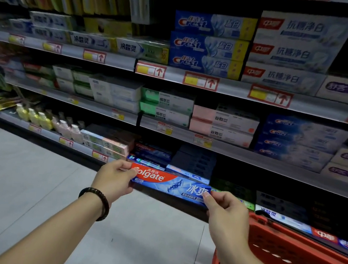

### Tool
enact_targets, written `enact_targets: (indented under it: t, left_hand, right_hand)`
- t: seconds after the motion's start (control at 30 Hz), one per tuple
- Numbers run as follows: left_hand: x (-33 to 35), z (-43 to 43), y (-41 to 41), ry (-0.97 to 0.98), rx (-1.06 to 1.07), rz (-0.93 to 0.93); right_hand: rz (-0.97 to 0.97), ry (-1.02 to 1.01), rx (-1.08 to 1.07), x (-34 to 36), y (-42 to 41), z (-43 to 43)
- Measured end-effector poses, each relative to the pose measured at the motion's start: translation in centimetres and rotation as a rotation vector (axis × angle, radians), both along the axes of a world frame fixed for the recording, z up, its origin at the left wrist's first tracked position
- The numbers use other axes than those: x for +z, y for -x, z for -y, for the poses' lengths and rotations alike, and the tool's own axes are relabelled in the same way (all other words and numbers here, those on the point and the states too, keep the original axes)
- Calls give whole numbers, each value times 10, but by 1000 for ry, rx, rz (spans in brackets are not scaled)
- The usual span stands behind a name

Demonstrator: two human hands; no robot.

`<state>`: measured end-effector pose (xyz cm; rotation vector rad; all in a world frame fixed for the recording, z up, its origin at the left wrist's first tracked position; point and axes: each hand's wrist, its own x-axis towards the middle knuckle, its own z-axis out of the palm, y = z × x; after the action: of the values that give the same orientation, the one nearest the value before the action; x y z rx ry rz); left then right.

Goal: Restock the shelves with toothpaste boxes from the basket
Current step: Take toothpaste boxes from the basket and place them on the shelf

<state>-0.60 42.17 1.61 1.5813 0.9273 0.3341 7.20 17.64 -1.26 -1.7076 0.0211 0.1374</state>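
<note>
I hold a red and blue Colgate toothpaste box [169,184] level in front of the lowest shelf [74,144]. My left hand [114,180] grips its left end, and a dark bead bracelet sits on that wrist. My right hand [227,214] pinches the box's right end. Just behind the box, more Colgate boxes [154,154] lie stacked on the lowest shelf. The red plastic basket [298,259] stands at the lower right, under my right forearm; its contents are hidden.
Shelves above carry Crest boxes [209,44], white boxes [294,52], pink boxes [222,127] and green ones. Small bottles [46,121] stand at the lower left. Grey floor [17,188] spreads to the left and below.
</note>
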Motion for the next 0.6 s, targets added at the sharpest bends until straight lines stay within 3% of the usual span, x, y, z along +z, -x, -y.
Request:
enact_targets:
  t: [0.6]
  left_hand:
    - [-99, -102, -71, -113, 86, -115]
  right_hand:
    - [-103, 147, 94, -71, -82, -129]
